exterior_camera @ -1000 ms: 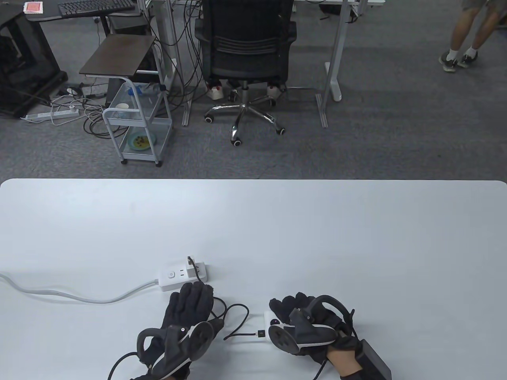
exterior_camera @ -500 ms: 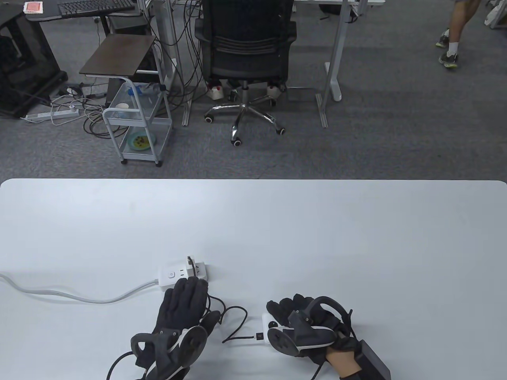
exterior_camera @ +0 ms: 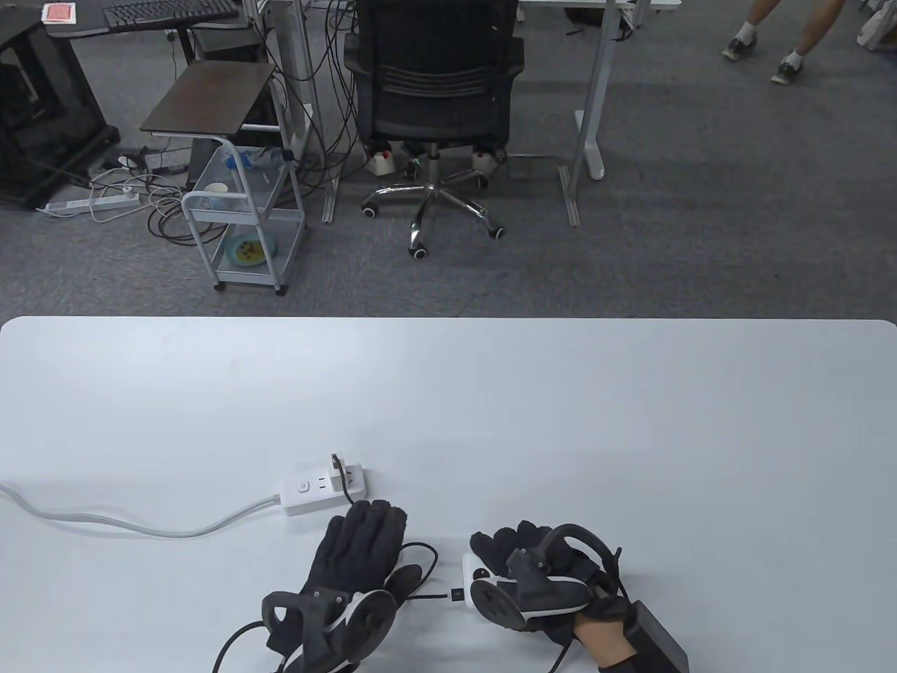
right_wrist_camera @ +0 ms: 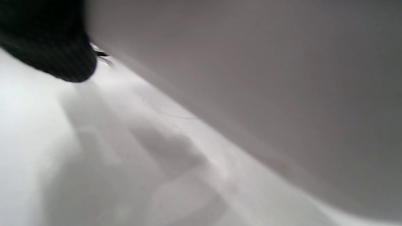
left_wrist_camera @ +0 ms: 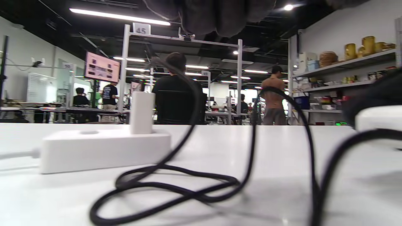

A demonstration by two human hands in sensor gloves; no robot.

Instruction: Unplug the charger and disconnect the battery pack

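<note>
- Table view shows the white charger plugged upright into the white power strip, which lies on the tabletop toward its near edge, left of centre.
- A black cable runs from the charger, loops loosely and ends at a small plug seated in the white battery pack.
- The right hand lies over the battery pack, fingers curled on it; I cannot tell how firmly it grips.
- The left hand hovers flat just beside the strip, fingers together and extended, holding nothing, partly over the cable loop.
- Left wrist view confirms the charger stands seated in the strip, the cable coiled in front.
- Risks, as I judge them: pulling the charger without pinning the strip could lift or drag the strip; tugging the cable rather than the plug could strain it; the loop could snag the left fingers.
</note>
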